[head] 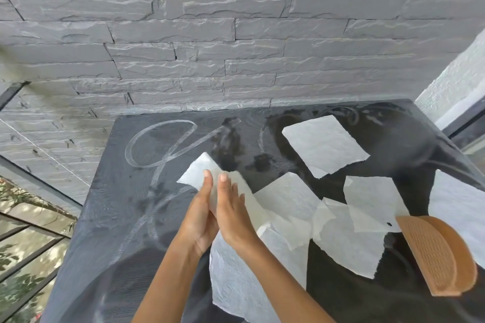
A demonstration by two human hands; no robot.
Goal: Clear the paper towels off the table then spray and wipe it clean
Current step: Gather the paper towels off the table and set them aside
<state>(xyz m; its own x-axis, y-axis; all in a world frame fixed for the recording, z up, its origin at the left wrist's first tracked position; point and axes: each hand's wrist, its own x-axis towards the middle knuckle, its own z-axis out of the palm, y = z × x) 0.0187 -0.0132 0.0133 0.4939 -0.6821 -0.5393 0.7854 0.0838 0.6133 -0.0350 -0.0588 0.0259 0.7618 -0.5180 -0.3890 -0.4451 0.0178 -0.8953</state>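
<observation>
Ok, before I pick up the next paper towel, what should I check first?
1. Held paper towel secure: ok, pressed between left hand and right hand.
2. Table free of towels: not ok; the far towel and overlapping sheets lie loose.
3. Brown woven object off the towels: cannot tell; it overlaps one sheet's corner in view.
4. Spray bottle at hand: cannot tell; none in view.
5. Table surface clean: not ok; pale smears show.

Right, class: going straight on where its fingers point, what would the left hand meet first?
Past the paper towel it presses, the left hand aims over bare table at the stone wall; that likely comes first, though depth is unclear.
</observation>
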